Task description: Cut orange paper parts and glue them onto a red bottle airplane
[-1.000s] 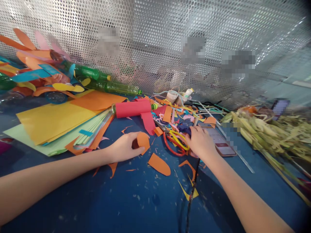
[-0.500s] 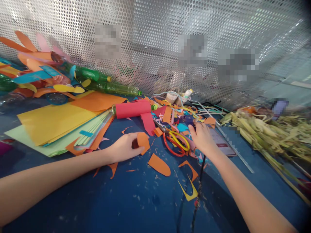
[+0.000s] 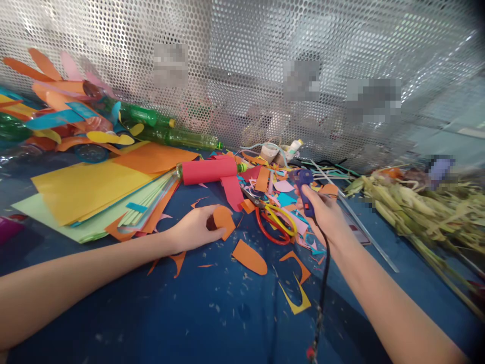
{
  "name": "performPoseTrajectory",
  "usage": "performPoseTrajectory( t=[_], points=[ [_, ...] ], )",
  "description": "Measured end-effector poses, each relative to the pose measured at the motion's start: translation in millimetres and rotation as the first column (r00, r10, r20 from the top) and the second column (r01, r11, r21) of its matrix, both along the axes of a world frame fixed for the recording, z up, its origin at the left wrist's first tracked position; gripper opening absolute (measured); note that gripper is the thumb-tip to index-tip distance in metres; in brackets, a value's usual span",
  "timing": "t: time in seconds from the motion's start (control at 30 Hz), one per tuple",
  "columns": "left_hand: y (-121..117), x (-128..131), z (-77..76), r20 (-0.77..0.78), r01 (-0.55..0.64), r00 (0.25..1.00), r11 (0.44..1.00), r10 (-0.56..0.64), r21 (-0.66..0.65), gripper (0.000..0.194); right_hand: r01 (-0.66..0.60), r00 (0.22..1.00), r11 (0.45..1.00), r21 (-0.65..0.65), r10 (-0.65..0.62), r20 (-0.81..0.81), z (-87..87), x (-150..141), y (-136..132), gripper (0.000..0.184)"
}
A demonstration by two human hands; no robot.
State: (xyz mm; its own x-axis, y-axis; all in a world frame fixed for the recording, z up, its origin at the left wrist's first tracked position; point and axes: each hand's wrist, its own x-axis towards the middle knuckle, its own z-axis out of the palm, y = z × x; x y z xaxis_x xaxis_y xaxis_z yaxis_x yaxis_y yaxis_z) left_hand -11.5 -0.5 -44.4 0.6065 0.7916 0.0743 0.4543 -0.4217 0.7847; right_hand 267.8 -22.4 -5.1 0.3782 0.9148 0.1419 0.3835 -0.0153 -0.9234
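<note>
Between the thumb and fingers of my left hand [image 3: 197,230] is an orange paper piece [image 3: 225,220] with a rounded outline. My right hand [image 3: 326,212] is closed around a dark blue glue gun [image 3: 305,189], whose black cord [image 3: 325,268] hangs toward the front. On the table just below my left hand's fingertips lies another orange paper cutout [image 3: 250,257], rounded at one end. Scissors [image 3: 278,225] with red and yellow handles rest between my hands. Behind them lies a green-capped bottle wrapped in red paper [image 3: 209,171], with a red strip hanging off it.
Coloured paper sheets [image 3: 87,187] are stacked at the left. Plastic bottles with paper petals [image 3: 71,116] and green bottles [image 3: 178,136] stand behind. Paper scraps [image 3: 286,199] litter the middle. A phone [image 3: 358,230], a clear stick [image 3: 373,242] and dried husks [image 3: 409,202] lie right. A perforated metal screen [image 3: 242,65] closes the back.
My right hand has lifted the glue gun, turning it upright into clear view, and its cord has shifted with it. My left hand keeps the orange paper in nearly the same spot.
</note>
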Motion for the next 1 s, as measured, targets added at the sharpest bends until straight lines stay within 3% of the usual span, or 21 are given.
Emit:
performPoseTrajectory(
  t=[0.1, 0.2, 0.3, 0.4, 0.47, 0.57, 0.8, 1.0],
  points=[
    [0.3, -0.1, 0.7, -0.001, 0.004, 1.000, 1.000, -0.004, 0.016, 0.039, -0.135, 0.960, 0.985, -0.111, 0.102, -0.260, 14.2, -28.6, -14.7, 0.038],
    [0.8, 0.2, 0.6, -0.008, 0.018, 1.000, 1.000, -0.018, 0.012, 0.037, -0.345, 0.888, 0.921, -0.183, 0.257, -0.381, 20.7, -49.4, -29.9, 0.040],
    [1.3, 0.5, -0.3, 0.013, 0.030, 0.999, 0.999, -0.030, -0.011, 0.037, -0.444, 0.849, 0.875, -0.193, 0.342, -0.403, 21.8, -58.9, -41.3, 0.031],
    [1.5, 0.8, 0.3, -0.002, 0.001, 1.000, 1.000, -0.001, 0.010, 0.036, -0.560, 0.827, 0.773, -0.299, 0.495, -0.268, 23.6, -58.1, -47.6, 0.024],
    [1.4, 1.0, 1.8, -0.020, -0.012, 1.000, 0.999, 0.013, 0.032, 0.035, -0.575, 0.802, 0.714, -0.399, 0.588, -0.105, 25.7, -54.7, -49.6, 0.027],
    [0.9, 1.0, 4.7, -0.019, -0.007, 1.000, 0.999, 0.008, 0.047, 0.035, -0.538, 0.762, 0.688, -0.488, 0.644, 0.067, 27.8, -51.2, -50.7, 0.038],
    [-0.1, 0.0, 7.5, -0.079, -0.014, 0.997, 0.997, 0.020, 0.072, 0.032, -0.479, 0.742, 0.706, -0.521, 0.643, 0.189, 20.5, -57.6, -56.8, 0.042],
    [0.6, 0.7, 7.2, -0.079, -0.004, 0.997, 0.996, 0.011, 0.090, 0.035, -0.498, 0.731, 0.688, -0.528, 0.661, 0.172, 18.4, -61.8, -59.5, 0.042]
  ],
)
